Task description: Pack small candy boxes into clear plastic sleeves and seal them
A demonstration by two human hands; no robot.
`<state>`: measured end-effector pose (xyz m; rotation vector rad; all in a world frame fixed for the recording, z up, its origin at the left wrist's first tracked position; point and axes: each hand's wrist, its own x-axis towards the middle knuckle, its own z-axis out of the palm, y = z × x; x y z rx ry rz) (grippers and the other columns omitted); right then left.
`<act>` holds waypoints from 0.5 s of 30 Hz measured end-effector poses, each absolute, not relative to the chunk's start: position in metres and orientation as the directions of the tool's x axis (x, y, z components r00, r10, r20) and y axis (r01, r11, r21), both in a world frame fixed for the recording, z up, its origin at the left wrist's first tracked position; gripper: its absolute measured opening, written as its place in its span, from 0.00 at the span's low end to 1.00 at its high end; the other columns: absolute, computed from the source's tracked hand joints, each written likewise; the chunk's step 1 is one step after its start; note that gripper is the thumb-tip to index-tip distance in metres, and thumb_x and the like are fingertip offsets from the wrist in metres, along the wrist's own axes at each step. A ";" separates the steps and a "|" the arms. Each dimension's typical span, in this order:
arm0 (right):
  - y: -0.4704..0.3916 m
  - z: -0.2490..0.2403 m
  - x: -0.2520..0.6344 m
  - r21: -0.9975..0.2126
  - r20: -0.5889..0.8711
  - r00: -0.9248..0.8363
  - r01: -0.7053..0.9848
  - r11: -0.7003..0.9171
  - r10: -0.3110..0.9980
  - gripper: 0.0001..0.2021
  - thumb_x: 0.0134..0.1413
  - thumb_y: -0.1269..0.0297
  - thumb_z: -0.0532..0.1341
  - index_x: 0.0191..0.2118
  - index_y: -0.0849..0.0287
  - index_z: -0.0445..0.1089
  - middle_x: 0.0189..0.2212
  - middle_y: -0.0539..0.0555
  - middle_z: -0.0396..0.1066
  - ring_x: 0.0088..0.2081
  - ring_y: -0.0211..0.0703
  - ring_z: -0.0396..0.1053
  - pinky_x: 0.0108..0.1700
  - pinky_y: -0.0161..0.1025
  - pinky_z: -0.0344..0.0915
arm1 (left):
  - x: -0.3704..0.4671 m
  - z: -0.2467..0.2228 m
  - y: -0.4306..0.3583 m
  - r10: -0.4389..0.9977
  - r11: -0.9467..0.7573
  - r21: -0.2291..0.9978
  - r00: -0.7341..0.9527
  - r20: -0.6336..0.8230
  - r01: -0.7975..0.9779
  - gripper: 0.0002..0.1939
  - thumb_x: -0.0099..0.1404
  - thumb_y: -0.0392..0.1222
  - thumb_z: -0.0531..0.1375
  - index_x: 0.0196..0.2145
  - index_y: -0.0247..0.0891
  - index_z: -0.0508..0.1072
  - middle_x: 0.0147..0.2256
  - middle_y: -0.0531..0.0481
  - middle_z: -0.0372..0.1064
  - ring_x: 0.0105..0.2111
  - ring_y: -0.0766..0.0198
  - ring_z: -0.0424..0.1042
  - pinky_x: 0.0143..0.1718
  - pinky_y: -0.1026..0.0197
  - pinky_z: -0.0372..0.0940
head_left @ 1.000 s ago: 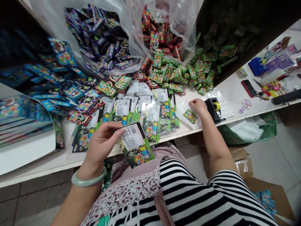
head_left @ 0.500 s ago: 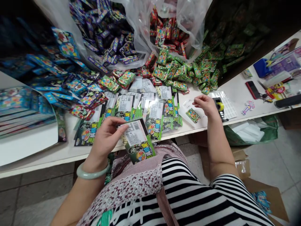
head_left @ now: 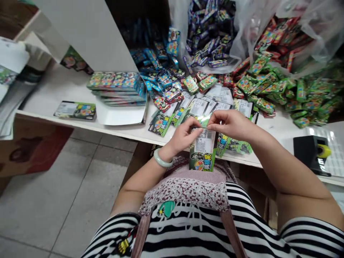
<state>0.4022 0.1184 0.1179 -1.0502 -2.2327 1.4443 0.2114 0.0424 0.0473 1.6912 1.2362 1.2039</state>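
Note:
A flat black-and-green candy packet [head_left: 203, 152] with a white barcode label hangs upright in front of my apron. My left hand [head_left: 185, 136] grips its upper left edge between thumb and fingers. At the top edge, my right hand [head_left: 228, 123] has thumb and forefinger pinched together, close to the left fingertips. Something clear and shiny shows between the two hands; its exact shape cannot be made out. Just behind them lie several similar packets [head_left: 161, 122], overlapping on the table, partly covered by my hands.
Blue boxes [head_left: 164, 79], purple boxes [head_left: 212, 50], red boxes [head_left: 288, 39] and green boxes [head_left: 279, 86] heap along the back. A white carton [head_left: 120, 114] holds stacked packets; one packet [head_left: 75, 110] lies left of it. A tape dispenser [head_left: 309, 152] stands at right.
My view has swung left. My right hand has left the small green packet in a clear bag and come to the top of the candy packet, which my left hand still holds, now more upright.

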 end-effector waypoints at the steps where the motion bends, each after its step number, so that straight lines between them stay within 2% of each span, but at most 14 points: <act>1: 0.120 0.118 0.400 -0.860 -0.168 -0.694 0.450 0.240 0.700 0.15 0.51 0.50 0.67 0.28 0.58 0.71 0.23 0.48 0.69 0.26 0.37 0.62 0.31 0.38 0.57 | 0.211 0.047 0.042 0.956 -0.293 0.911 0.116 0.271 0.289 0.04 0.67 0.42 0.58 0.36 0.40 0.68 0.32 0.53 0.67 0.32 0.67 0.67 0.35 0.62 0.64; 7: 0.124 0.126 0.389 -0.760 -0.223 -0.688 0.566 0.319 0.690 0.14 0.54 0.51 0.66 0.29 0.58 0.70 0.22 0.48 0.67 0.25 0.36 0.61 0.30 0.37 0.55 | 0.209 0.048 0.044 0.955 -0.290 0.926 0.134 0.264 0.243 0.05 0.69 0.41 0.55 0.35 0.39 0.66 0.30 0.53 0.65 0.31 0.67 0.65 0.35 0.62 0.64; 11: 0.128 0.129 0.383 -0.692 -0.258 -0.715 0.606 0.392 0.650 0.08 0.56 0.60 0.64 0.30 0.58 0.70 0.22 0.47 0.67 0.26 0.36 0.62 0.31 0.37 0.54 | 0.210 0.046 0.046 0.954 -0.293 0.929 0.124 0.271 0.224 0.08 0.70 0.45 0.56 0.34 0.40 0.66 0.30 0.54 0.65 0.30 0.68 0.64 0.33 0.63 0.63; 15: 0.134 0.129 0.382 -0.670 -0.271 -0.733 0.609 0.425 0.623 0.04 0.55 0.66 0.63 0.30 0.57 0.70 0.23 0.47 0.68 0.28 0.37 0.63 0.32 0.37 0.54 | 0.212 0.040 0.047 0.950 -0.311 0.924 0.090 0.298 0.223 0.10 0.67 0.47 0.62 0.35 0.40 0.67 0.31 0.53 0.67 0.32 0.67 0.66 0.35 0.62 0.64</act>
